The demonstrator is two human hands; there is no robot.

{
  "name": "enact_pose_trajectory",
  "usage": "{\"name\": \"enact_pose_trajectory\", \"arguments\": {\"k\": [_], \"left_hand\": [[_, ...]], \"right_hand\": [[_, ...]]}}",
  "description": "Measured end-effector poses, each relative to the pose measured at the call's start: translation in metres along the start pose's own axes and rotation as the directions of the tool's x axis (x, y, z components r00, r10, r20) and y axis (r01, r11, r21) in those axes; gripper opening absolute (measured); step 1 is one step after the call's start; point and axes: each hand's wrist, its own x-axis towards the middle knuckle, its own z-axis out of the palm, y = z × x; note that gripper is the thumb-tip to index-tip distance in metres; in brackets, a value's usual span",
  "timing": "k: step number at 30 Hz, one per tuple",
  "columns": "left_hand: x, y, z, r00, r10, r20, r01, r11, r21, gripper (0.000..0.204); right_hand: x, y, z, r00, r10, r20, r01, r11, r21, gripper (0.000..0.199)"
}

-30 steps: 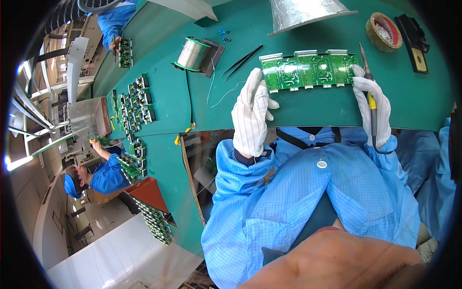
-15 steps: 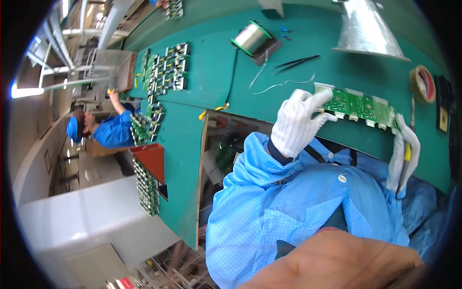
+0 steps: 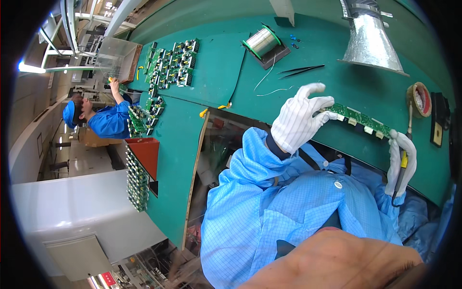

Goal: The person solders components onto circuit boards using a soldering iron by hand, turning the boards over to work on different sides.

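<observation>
My left hand (image 3: 299,120), in a white striped glove, grips the left end of a long green circuit board (image 3: 362,119) held edge-on above the green bench (image 3: 211,82). My right hand (image 3: 400,161), also gloved, holds the board's right end together with a soldering iron (image 3: 402,166) that has a yellow-and-black handle. Both blue sleeves come up from the lower edge.
On the bench: a solder spool (image 3: 262,42), black tweezers (image 3: 301,71), a silver fume-extraction cone (image 3: 370,38), a tape roll (image 3: 419,99). Several green boards (image 3: 168,62) lie at the far left. A red bin (image 3: 144,149) hangs on the bench side. Another person in blue (image 3: 103,118) works to the left.
The view has swung leftward and tilted. The board has turned from lying flat and face-up to standing edge-on between my hands, which keep their hold.
</observation>
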Motion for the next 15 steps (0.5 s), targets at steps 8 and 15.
{"name": "enact_pose_trajectory", "arguments": {"k": [8,15], "left_hand": [[-0.002,-0.006,0.010,0.985,-0.050,0.166,0.099,0.947,-0.304,0.036],[-0.004,-0.002,0.000,0.980,-0.157,0.123,0.185,0.948,-0.259,0.024]], "right_hand": [[0.004,-0.011,-0.001,0.997,-0.022,0.075,0.026,0.998,-0.054,0.022],[0.014,-0.016,-0.003,0.979,-0.203,0.028,0.204,0.953,-0.225,0.025]]}}
